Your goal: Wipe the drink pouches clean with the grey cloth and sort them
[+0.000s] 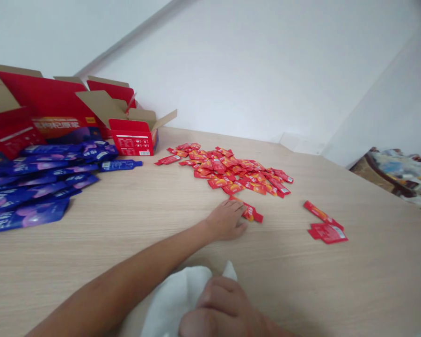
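Note:
My left hand (228,221) reaches across the table, its fingers laid over the upper end of a red sachet (253,213) with a spout-like end. The thumb is apart from the fingers and beside the sachet. Just beyond lies a loose pile of red sachets (228,168) with orange print. Close to me, my right hand (224,304) is closed in a fist around a white cloth (177,297), whose tip pokes out above the knuckles. That hand is somewhat blurred, and the cloth's lower part runs out of view.
Two red sachets (328,231) lie apart at the right. On the left is a heap of blue pouches (38,182), with opened red cartons (131,135) behind. A white wall (249,84) backs the wooden table (284,290); colourful items (403,171) sit beyond its right edge.

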